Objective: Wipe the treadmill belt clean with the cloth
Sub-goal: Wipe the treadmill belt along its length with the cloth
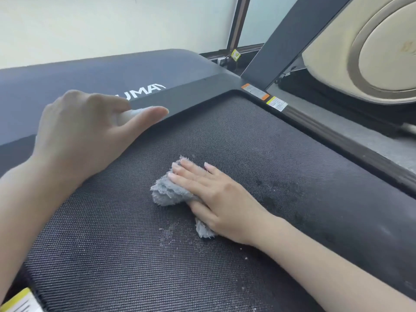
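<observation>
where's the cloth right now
Head view: the cloth sits bunched near the middle of the belt, pressed under the right hand, lower right of the left hand by the cover.

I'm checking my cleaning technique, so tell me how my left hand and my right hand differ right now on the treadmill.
The right hand lies flat with straight fingers on the gray cloth, pressing it to the belt; the left hand holds nothing, fingers loosely curled. The right hand is mid-belt; the left hand rests at the belt's far edge, thumb by the black cover. Both are bare and palm down.
</observation>
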`<action>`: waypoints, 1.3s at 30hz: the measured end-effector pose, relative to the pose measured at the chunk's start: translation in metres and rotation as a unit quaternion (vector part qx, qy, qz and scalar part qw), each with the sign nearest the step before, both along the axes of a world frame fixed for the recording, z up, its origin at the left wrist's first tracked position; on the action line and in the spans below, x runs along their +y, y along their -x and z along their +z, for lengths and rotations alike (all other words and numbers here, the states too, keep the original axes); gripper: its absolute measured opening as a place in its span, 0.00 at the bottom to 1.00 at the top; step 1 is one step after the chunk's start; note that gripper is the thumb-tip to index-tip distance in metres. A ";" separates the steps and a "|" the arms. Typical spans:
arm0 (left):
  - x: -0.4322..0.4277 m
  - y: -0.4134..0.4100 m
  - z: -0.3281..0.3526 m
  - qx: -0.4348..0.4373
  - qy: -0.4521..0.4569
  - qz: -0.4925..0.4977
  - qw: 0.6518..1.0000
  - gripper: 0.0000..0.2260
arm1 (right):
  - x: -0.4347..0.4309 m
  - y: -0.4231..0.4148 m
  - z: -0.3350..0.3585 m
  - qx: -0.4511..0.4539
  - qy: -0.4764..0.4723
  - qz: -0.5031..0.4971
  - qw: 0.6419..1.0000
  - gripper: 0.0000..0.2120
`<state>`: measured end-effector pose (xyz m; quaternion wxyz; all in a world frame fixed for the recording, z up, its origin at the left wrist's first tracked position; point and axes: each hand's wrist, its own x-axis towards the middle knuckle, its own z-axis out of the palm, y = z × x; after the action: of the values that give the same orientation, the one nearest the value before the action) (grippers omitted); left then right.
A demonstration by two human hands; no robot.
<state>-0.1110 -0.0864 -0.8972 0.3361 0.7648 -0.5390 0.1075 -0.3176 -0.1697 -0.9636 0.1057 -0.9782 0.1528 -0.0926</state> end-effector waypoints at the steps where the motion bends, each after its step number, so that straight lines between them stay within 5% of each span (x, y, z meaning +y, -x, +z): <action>1: 0.000 0.001 0.001 0.001 -0.003 -0.001 1.000 0.37 | -0.010 0.001 -0.001 0.003 0.009 -0.014 1.000 0.25; 9: 0.001 0.006 0.001 -0.008 -0.011 0.007 1.000 0.35 | -0.124 0.029 -0.001 0.023 -0.019 -0.191 0.981 0.24; 17: 0.001 0.012 -0.001 -0.014 -0.018 0.009 1.000 0.33 | -0.203 0.116 0.002 0.070 -0.045 -0.412 0.907 0.22; 23: -0.002 0.013 0.001 -0.019 -0.015 -0.011 1.000 0.35 | -0.197 0.116 0.002 0.029 -0.058 -0.473 0.879 0.22; 27: -0.002 0.014 0.002 -0.017 -0.011 -0.021 1.000 0.37 | -0.165 0.102 0.006 -0.002 -0.073 -0.455 0.888 0.22; 39: 0.004 0.019 0.006 -0.077 -0.052 -0.040 0.995 0.35 | 0.000 0.025 0.010 -0.029 -0.089 -0.178 0.980 0.24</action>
<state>-0.1299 -0.0829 -0.8911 0.2572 0.7485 -0.5985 0.1242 -0.3431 -0.1699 -0.9541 0.1784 -0.9189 0.3295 -0.1239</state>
